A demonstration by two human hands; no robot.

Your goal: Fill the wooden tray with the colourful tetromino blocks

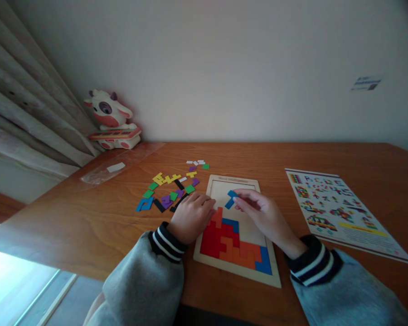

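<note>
A wooden puzzle tray (236,275) lies on the table in front of me, its lower part filled with red, orange and blue pieces. My right hand (263,215) is over the tray's upper part and pinches a blue puzzle piece (230,203) between thumb and fingers. The piece is raised and tilted. My left hand (194,217) rests across the tray's left edge, palm down, fingers lying loosely. Its fingertips are beside an orange piece (219,215) at the top of the filled area; whether they touch it I cannot tell.
Loose yellow pieces (168,179), blue ones (144,204) and other colours lie left of the tray. A printed pattern sheet (342,213) is at the right. A toy cow with a keyboard (114,120) and a clear plastic bag (100,172) are at the back left, near the curtain (30,90).
</note>
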